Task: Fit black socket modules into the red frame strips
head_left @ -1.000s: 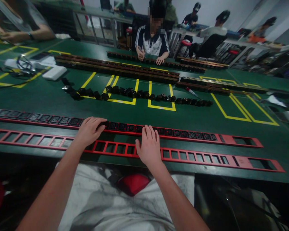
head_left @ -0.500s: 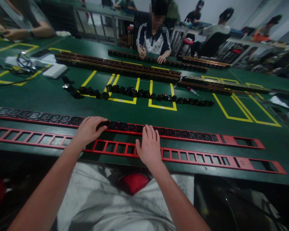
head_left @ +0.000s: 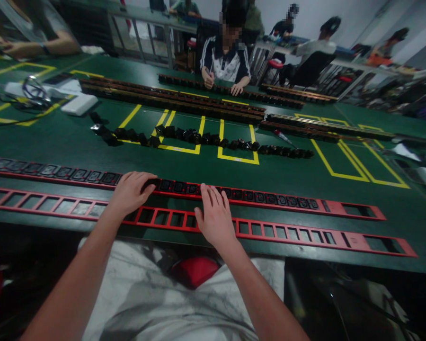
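A long red strip (head_left: 332, 206) fitted with a row of black sockets (head_left: 282, 199) lies across the green table. My left hand (head_left: 129, 194) is curled over its middle, thumb and index finger around a black socket (head_left: 152, 183); whether that piece is seated in the strip is hard to see. Farther right, my right hand (head_left: 215, 215) lies with extended, slightly spread fingers, fingertips touching the sockets and thumb apart. A second red strip (head_left: 357, 240) with bare rectangular openings runs parallel on the near side, partly hidden under both my forearms.
Loose black sockets (head_left: 208, 138) form an uneven row beyond the strips. Dark long strips (head_left: 170, 100) lie farther back, with a screwdriver (head_left: 283, 137) close by. Across the table a person (head_left: 225, 61) holds a thin tool. A white box (head_left: 79, 105) and cables (head_left: 37, 92) are at left.
My right hand has shifted slightly left along the socketed strip. My left hand keeps its place and grip. The view has turned a little.
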`<action>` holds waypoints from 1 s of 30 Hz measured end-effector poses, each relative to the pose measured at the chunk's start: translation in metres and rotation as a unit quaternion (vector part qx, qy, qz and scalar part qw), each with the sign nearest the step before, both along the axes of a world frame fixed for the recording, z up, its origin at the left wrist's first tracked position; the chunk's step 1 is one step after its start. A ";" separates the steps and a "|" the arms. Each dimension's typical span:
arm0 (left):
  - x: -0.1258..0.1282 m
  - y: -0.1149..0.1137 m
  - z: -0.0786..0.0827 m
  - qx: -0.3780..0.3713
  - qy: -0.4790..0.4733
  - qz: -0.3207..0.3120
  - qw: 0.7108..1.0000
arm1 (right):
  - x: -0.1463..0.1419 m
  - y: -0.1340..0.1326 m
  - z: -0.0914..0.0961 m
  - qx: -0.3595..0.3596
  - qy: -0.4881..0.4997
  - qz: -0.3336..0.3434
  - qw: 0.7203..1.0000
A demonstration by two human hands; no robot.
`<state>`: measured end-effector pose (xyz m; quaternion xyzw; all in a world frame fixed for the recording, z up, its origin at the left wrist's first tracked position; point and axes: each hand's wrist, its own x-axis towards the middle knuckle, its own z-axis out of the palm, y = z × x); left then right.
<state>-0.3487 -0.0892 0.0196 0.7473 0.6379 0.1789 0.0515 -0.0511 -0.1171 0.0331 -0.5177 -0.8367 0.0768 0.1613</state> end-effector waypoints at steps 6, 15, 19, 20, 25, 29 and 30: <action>0.002 0.000 0.002 0.000 0.006 -0.002 1.000 | -0.002 0.001 0.002 0.004 -0.020 0.000 1.000; 0.001 0.000 0.000 0.010 0.003 -0.005 1.000 | -0.003 0.001 -0.001 0.005 -0.018 -0.008 1.000; 0.001 0.000 0.000 0.006 0.002 -0.004 1.000 | -0.002 0.002 -0.001 0.007 -0.018 -0.007 1.000; 0.001 -0.001 0.001 0.007 0.001 -0.003 1.000 | -0.002 0.002 -0.001 0.006 -0.019 -0.007 1.000; 0.003 -0.001 0.002 0.006 -0.003 0.001 1.000 | -0.002 0.002 0.001 0.003 -0.022 -0.005 1.000; 0.003 -0.001 0.002 0.006 -0.004 0.001 1.000 | -0.002 0.002 0.000 0.003 -0.020 -0.008 1.000; 0.003 0.000 0.002 0.006 -0.003 0.001 1.000 | -0.002 0.002 0.000 0.004 -0.022 -0.008 1.000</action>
